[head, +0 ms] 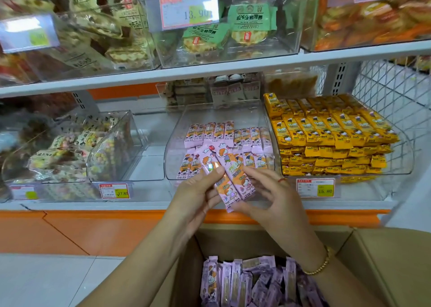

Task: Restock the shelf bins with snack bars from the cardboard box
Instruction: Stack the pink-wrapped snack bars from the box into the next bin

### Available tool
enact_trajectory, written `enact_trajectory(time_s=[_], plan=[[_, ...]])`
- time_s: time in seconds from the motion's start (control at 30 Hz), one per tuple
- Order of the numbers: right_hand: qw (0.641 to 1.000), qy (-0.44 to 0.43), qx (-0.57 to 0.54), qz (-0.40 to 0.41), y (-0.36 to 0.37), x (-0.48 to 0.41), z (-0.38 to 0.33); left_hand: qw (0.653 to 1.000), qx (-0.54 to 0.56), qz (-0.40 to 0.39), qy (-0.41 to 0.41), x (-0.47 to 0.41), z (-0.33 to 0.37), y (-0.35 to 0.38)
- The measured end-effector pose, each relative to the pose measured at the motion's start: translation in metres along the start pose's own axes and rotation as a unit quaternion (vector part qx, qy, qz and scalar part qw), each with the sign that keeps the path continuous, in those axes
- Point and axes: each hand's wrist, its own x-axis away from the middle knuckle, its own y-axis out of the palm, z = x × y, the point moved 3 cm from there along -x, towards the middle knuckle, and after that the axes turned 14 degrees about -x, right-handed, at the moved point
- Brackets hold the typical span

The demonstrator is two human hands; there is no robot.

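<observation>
13.90 price tag [189, 10] hung up top beside green cracker packs [250, 17]. 17.80 tag [115, 191] and 15.80 tag [315, 187] sat along lower shelf edge. Wire mesh panel [391, 83] at right, orange base panel [93, 232] below.

The cardboard box [384, 260] runs off the bottom edge, its purple bars [233, 283] cut short. Upper-left price tag [28, 33]: washed out, unreadable. The left hand [193, 195] and right hand [270, 197] partly cover the pink bars [229, 178]; perhaps three.

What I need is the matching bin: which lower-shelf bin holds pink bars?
The middle bin, partly filled with pink bars; the right bin holds yellow bars.
</observation>
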Motion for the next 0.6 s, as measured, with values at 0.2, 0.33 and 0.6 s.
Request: enact_trajectory(time_s=[0.2,0.33,0.6], plan=[[0.98,-0.053,0.179,0.063,0.024,-0.008,0.004,0.999,0.017,0.002,0.038,-0.007,0.004,0.003],[0.972,-0.041,0.185,0.137,0.028,-0.027,0.008,0.994,-0.026,-0.048,0.091,-0.013,0.017,0.0],[0.927,0.154,0.293,0.178,0.026,-0.123,0.035,0.713,-0.666,0.141,0.171,-0.026,0.0,-0.046]])
